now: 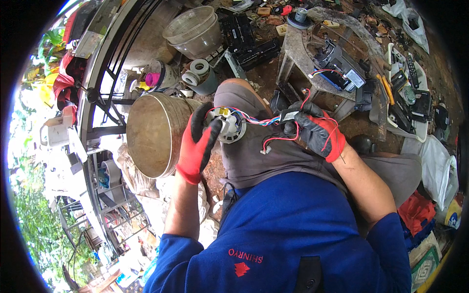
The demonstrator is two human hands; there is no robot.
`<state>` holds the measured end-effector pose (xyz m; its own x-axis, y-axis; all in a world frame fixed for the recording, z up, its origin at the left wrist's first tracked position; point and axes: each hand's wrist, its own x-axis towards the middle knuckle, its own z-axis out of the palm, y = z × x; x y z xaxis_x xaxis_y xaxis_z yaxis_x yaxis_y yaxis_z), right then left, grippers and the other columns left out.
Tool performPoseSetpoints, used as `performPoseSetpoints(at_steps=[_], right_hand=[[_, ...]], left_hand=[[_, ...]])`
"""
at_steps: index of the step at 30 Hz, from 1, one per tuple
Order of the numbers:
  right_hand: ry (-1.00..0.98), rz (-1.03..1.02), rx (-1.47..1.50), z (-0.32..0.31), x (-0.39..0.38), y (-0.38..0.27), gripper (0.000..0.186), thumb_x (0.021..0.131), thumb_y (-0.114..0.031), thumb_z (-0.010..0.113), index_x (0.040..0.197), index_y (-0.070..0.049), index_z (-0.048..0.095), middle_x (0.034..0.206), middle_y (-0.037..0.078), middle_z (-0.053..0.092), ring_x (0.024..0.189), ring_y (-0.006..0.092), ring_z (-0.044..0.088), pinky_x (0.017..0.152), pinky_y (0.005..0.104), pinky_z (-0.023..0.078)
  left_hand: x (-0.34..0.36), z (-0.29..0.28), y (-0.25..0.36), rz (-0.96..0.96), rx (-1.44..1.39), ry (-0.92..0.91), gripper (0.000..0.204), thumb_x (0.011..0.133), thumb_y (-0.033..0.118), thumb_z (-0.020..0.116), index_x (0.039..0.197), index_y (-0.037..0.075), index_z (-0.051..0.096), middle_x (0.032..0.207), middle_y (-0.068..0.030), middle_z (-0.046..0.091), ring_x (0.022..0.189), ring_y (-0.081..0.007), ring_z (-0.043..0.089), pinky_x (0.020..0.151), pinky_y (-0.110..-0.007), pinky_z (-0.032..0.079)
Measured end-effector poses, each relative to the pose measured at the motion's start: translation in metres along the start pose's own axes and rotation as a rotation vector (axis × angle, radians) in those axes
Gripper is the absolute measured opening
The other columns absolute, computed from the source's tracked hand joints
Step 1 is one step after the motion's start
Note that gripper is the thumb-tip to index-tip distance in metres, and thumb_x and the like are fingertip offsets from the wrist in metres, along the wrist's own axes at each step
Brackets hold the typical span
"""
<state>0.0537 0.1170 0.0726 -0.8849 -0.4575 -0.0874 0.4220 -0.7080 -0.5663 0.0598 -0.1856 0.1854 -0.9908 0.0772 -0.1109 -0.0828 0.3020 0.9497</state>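
My left hand [195, 146], in a red glove with a black palm, grips a round white plastic part [238, 134] between thumb and fingers. A yellow patch shows on its top. From this part a bundle of coloured wires [259, 120] runs to the right. My right hand [320, 133], gloved alike, is closed around the far end of the bundle by a dark wrapped section. A red wire [281, 139] hangs below it and ends in a small white connector [265, 151]. Both hands are above my lap.
A large dirty bucket [151, 136] stands left of my left hand, with a clear tub [193, 34] beyond it. Ahead on the right, a worn stand [312, 80] bears a black device [342, 66]. A white tray [421, 128] holds remotes and an orange-handled tool [386, 90] lies beside it.
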Motion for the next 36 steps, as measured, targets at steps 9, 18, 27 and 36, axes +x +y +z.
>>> performPoseSetpoints(at_steps=[9, 18, 27, 36], right_hand=[[-0.024, 0.021, -0.021, -0.005, -0.005, 0.002, 0.033, 0.104, -0.009, 0.054, 0.136, -0.001, 0.055, 0.120, 0.014, 0.069, 0.094, 0.0167, 0.067, 0.088, 0.0321, 0.056], [0.018, -0.007, -0.090, 0.006, 0.001, -0.003, 0.030, 0.101, -0.018, 0.060, 0.119, 0.006, 0.066, 0.102, 0.011, 0.069, 0.092, 0.0184, 0.065, 0.086, 0.0316, 0.053], [0.034, -0.002, -0.110, 0.009, 0.002, -0.006, 0.026, 0.100, -0.015, 0.060, 0.117, 0.004, 0.067, 0.105, 0.010, 0.069, 0.091, 0.0179, 0.065, 0.084, 0.0315, 0.053], [0.150, 0.036, -0.101, 0.009, 0.000, -0.012, 0.025, 0.101, -0.013, 0.060, 0.118, 0.003, 0.066, 0.102, 0.009, 0.070, 0.089, 0.0161, 0.066, 0.083, 0.0296, 0.054]], left_hand=[[0.009, -0.019, -0.035, 0.002, -0.330, -0.052, 0.045, 0.102, 0.022, 0.054, 0.137, -0.006, 0.052, 0.131, -0.0174, 0.063, 0.120, -0.0244, 0.061, 0.106, -0.039, 0.047], [0.013, -0.017, -0.042, -0.221, -0.603, -0.022, 0.046, 0.102, 0.022, 0.051, 0.140, -0.006, 0.048, 0.135, -0.0182, 0.060, 0.125, -0.0283, 0.058, 0.111, -0.041, 0.043], [0.018, -0.007, -0.025, -0.168, -0.232, -0.049, 0.060, 0.100, 0.029, 0.062, 0.146, -0.004, 0.041, 0.137, -0.0159, 0.057, 0.128, -0.0248, 0.054, 0.108, -0.038, 0.044], [-0.006, 0.018, -0.047, 0.111, -0.064, -0.008, 0.128, 0.064, 0.030, 0.098, 0.156, 0.000, 0.014, 0.143, -0.0152, 0.049, 0.132, -0.0248, 0.050, 0.112, -0.041, 0.042]])
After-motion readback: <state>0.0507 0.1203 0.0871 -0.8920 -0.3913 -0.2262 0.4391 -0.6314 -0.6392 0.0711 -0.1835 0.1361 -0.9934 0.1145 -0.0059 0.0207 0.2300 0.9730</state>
